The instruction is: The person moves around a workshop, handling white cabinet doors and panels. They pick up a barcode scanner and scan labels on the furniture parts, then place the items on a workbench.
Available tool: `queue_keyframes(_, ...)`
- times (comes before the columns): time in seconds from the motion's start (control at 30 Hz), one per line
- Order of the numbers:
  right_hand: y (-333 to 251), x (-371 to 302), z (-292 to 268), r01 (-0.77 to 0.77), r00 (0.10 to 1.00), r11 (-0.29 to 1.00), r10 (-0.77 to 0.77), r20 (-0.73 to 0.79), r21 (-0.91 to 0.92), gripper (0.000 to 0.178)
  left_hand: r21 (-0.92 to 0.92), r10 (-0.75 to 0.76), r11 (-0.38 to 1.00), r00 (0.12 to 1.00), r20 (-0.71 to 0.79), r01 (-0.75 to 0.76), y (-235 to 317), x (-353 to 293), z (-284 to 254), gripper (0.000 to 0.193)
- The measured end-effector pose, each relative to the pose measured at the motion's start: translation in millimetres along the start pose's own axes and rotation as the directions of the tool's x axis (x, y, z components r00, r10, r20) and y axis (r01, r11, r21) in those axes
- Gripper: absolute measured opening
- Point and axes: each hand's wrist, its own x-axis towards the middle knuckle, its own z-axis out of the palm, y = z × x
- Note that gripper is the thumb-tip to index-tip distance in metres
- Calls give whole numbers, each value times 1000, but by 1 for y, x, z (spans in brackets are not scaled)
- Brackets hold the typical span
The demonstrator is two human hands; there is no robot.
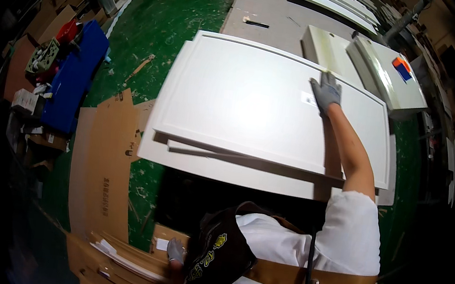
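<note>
A large white framed panel point(244, 98) lies on another white panel point(196, 164), whose near edge sticks out below it. My right hand point(327, 92), in a grey glove, lies flat with fingers spread near the top panel's far edge, beside a small white label point(308, 98). Low at the left, my gloved left hand point(175, 249) reaches down to a stack of flat brown cardboard point(133, 258). Its fingers look stretched out at a piece with a white label point(162, 244); nothing shows in them.
Behind the panels, a grey work table point(266, 8) carries a black pen-like tool point(257, 24). At the right stand pale boxy pieces point(370, 63), with an orange and blue object point(402, 68) on one. Cardboard sheets point(105, 167) and a blue bin point(76, 78) are at the left.
</note>
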Motion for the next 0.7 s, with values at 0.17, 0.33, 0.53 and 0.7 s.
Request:
queue_keyframes(0.17,-38,10,-22,-191,980,981,192,53,-32,75,769,501,-101,636,587,-631,122,48,-27,25)
queue_keyframes(0.33,-115,11,-23,-327,938,944,331,105,-49,75,737,89,639,973,214,-220,240,121,-81,25)
queue_keyframes(0.53,-154,17,-7,-430,895,896,439,79,-111,72,696,175,672,967,183,-253,335,199,-100,26)
queue_keyframes(0.7,-190,2,-10,-508,854,845,520,31,-168,70,834,47,525,984,169,-169,396,258,-118,25)
